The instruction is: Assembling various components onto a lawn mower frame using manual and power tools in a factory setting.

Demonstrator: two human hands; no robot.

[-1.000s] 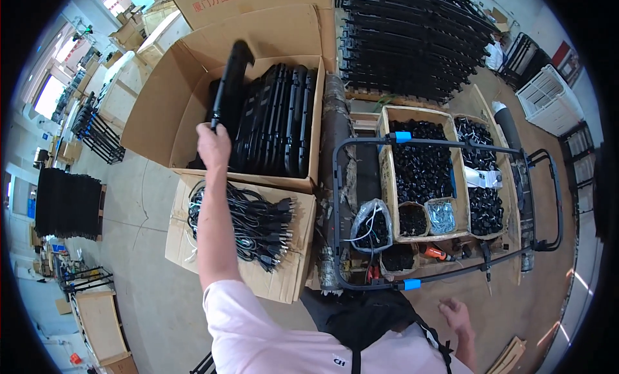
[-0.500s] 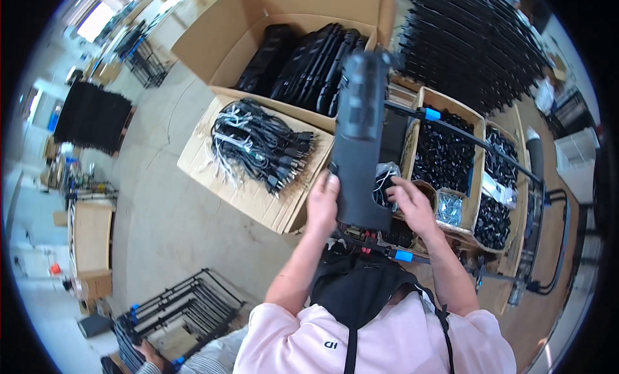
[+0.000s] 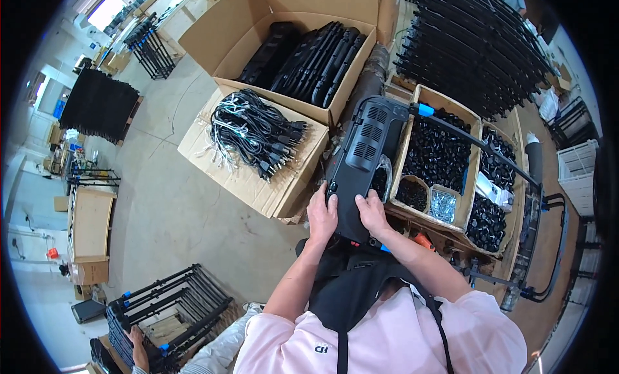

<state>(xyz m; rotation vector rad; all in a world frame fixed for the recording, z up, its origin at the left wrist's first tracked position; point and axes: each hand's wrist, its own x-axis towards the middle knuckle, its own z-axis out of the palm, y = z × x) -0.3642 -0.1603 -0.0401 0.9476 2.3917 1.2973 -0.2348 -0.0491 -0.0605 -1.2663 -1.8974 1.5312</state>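
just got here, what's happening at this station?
A person holds a long black panel with both hands: left hand on its left edge, right hand on its lower face, vented end pointing away. Ahead, an open box holds more black panels on edge, and a flat carton carries a pile of black cables. To the right, a cart carries boxes of small black parts. At lower left another person's hand rests on a stack of black frames.
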